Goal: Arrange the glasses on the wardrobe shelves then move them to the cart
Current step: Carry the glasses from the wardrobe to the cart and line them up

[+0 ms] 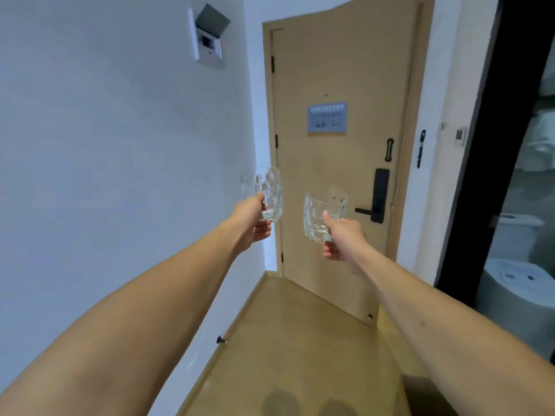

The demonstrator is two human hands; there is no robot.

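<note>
Both my arms reach forward at about chest height in a narrow hallway. My left hand [250,222] grips a clear, dimpled drinking glass [268,190] upright, thumb on its near side. My right hand [342,238] grips a second clear textured glass [319,211], a little lower and to the right, tilted slightly. The two glasses are apart and both look empty. No wardrobe shelves or cart are in view.
A light wooden door [339,163] with a black handle [375,202] and a blue sign stands shut straight ahead. A white wall with a wall panel [207,37] runs on the left. A dark-framed glass bathroom partition [480,163] is on the right. The floor [300,340] is wood.
</note>
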